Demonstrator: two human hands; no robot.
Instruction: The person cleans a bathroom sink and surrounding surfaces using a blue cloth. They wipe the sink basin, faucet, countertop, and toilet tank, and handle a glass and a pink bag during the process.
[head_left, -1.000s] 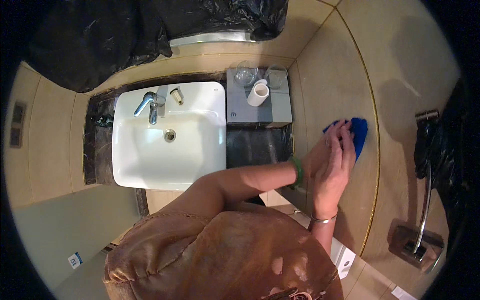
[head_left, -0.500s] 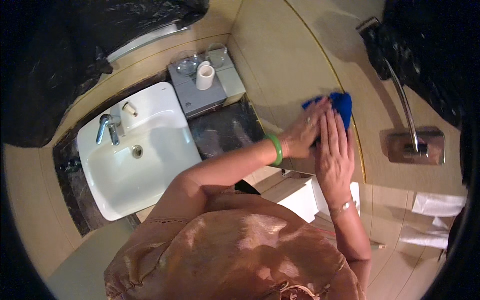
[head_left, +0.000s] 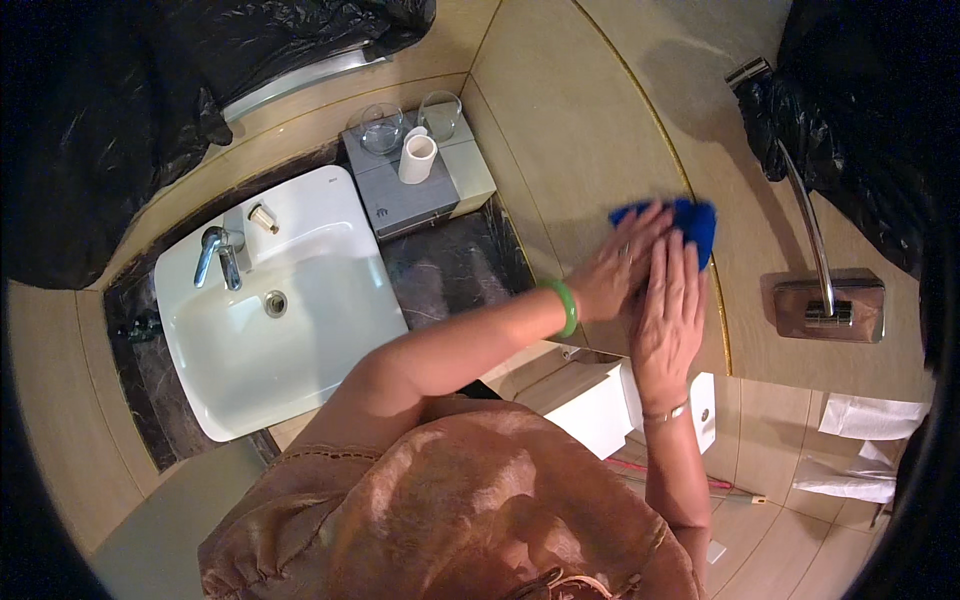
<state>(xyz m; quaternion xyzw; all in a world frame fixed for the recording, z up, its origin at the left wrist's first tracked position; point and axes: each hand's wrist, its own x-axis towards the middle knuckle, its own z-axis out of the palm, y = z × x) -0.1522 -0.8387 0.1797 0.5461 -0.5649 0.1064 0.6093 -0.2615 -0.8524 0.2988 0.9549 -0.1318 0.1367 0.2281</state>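
A blue cloth [head_left: 694,224] lies pressed against the beige wall panel, beside and partly over its gold trim line [head_left: 684,178]. My left hand [head_left: 612,278], below a green bangle [head_left: 563,306], reaches across from the left and holds the cloth with its fingertips. My right hand [head_left: 668,325] has its fingers straight and close together and holds the cloth from below, overlapping part of the left hand. A thin metal band [head_left: 666,412] circles the right wrist. Both palms and part of the cloth are hidden.
To the left, a white sink [head_left: 300,350] with a chrome tap [head_left: 222,255] sits in a dark marble counter [head_left: 455,270]. A grey box [head_left: 400,200] carries a white cup [head_left: 417,160] and two clear glasses [head_left: 440,115]. A chrome wall lamp [head_left: 815,225] juts out at right, near black plastic sheeting [head_left: 850,120].
The view has shifted slightly. The cloth reaches a little farther right over the gold line, both hands still on it. My right forearm has swung inward to the left.
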